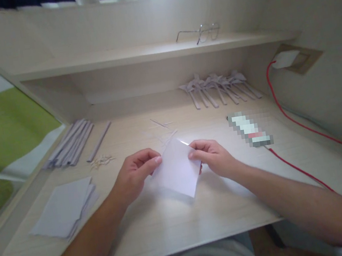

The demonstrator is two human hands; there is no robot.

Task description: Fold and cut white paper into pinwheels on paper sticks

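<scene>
A white sheet of paper (177,169), roughly square, is held tilted above the desk between both hands. My left hand (140,170) pinches its left edge with thumb and fingers. At the upper right edge, my right hand (211,156) is closed on the same sheet, thumb on top. Just behind the paper lie thin paper scraps (162,125). Left of my left hand is a small heap of short pale pieces (102,161), too small to name. Nearer the left side sits a stack of white paper sheets (63,209).
Rolled paper sticks (71,144) lie in a bundle at the left, with a single paper stick (99,141) beside them. Paper pinwheels (216,85) rest at the back right. A blurred phone (249,129) has a red cable (301,170). Glasses (205,33) sit on the shelf (135,56).
</scene>
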